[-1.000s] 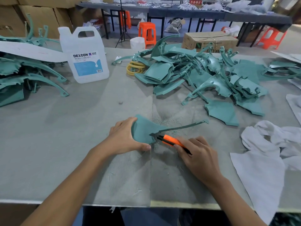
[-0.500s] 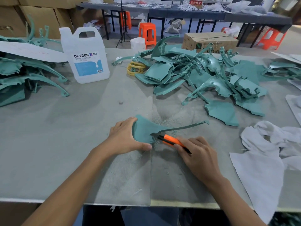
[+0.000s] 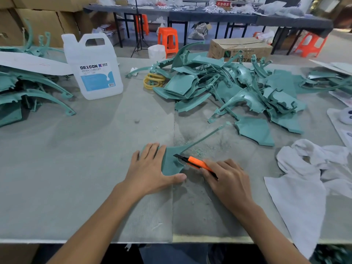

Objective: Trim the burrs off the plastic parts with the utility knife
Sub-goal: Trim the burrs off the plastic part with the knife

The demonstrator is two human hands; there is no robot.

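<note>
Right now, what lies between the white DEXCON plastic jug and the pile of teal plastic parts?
Head view: a stack of yellow rings and a thin curved teal strip lie between the jug and the pile.

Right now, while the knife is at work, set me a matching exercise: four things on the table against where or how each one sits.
Things:
1. utility knife
2. jug
3. yellow rings
4. white cloth

Places or states:
A. standing upright, handle on top
B. spread at the right end of the table
C. held in the right hand
D. lying at the left edge of the far pile of plastic parts

Pairs: 1-C, 2-A, 3-D, 4-B
</note>
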